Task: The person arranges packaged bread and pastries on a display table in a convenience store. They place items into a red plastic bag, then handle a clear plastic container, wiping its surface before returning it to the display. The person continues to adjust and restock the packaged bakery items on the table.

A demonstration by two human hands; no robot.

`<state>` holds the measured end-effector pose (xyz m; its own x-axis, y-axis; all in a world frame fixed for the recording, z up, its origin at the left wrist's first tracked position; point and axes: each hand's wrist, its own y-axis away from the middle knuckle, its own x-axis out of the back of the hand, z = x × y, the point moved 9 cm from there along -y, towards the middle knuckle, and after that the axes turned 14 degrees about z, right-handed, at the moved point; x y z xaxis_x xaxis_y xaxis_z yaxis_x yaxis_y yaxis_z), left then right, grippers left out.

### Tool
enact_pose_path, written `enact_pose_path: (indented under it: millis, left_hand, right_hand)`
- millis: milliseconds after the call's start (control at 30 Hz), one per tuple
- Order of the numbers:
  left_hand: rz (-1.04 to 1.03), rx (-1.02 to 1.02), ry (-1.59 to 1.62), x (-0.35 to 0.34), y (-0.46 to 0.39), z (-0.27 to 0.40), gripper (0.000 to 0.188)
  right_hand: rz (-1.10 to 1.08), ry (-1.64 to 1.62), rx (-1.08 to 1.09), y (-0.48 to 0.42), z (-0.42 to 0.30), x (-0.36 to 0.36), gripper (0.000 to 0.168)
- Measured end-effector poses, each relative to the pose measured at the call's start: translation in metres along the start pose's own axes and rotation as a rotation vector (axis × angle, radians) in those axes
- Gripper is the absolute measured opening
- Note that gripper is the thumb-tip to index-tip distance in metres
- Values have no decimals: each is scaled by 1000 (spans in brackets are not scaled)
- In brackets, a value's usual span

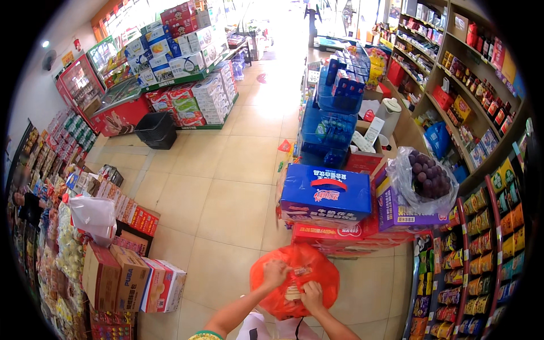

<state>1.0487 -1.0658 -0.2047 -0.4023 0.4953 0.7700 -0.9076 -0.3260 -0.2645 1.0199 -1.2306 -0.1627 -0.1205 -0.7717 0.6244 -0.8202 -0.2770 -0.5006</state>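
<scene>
A large red plastic bag [268,297] bulges in front of my legs, low in the view. My left hand [275,273] grips the bag's upper left side, its fingers bent into the film. Lower and to the right, my right hand [312,294] pinches the rim of the bag's opening. Between the two hands, pale packaged goods [292,292] show inside the bag; their exact kind is unclear. Just beyond the bag are stacked red cartons [316,233], topped by a blue drink carton [325,187] with a red handle.
Grapes [428,176] in a clear bag rest on a purple carton [395,212]. Snack racks [450,272] line the right side. Cardboard boxes [131,280] stand on the tiled floor [212,204] at left. Black shopping baskets [156,129] are stacked farther off.
</scene>
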Motion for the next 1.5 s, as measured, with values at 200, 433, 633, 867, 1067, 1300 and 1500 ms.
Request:
enact_pose_path:
  millis: [200, 433, 633, 867, 1067, 1300, 1500]
  left_hand:
    - [49, -76, -86, -8, -6, -7, 24]
    - [-286, 238, 858, -25, 15, 11, 19]
    - [-341, 342, 791, 9, 19, 31, 21]
    - [-291, 315, 329, -43, 19, -31, 26]
    - [-239, 211, 268, -29, 11, -23, 25]
    - [107, -6, 364, 57, 54, -11, 56]
    - [8, 722, 431, 104, 232, -177, 47]
  right_hand:
    - [-93, -15, -244, 54, 33, 7, 16]
    - [54, -823, -991, 22, 47, -32, 13]
    - [30, -971, -961, 17, 18, -10, 15]
    - [47, -975, -1118, 57, 70, -40, 19]
    - [-42, -833, -1011, 44, 104, -52, 19]
    - [-50, -252, -617, 36, 107, -56, 19]
    - [-36, 244, -689, 17, 108, -35, 37]
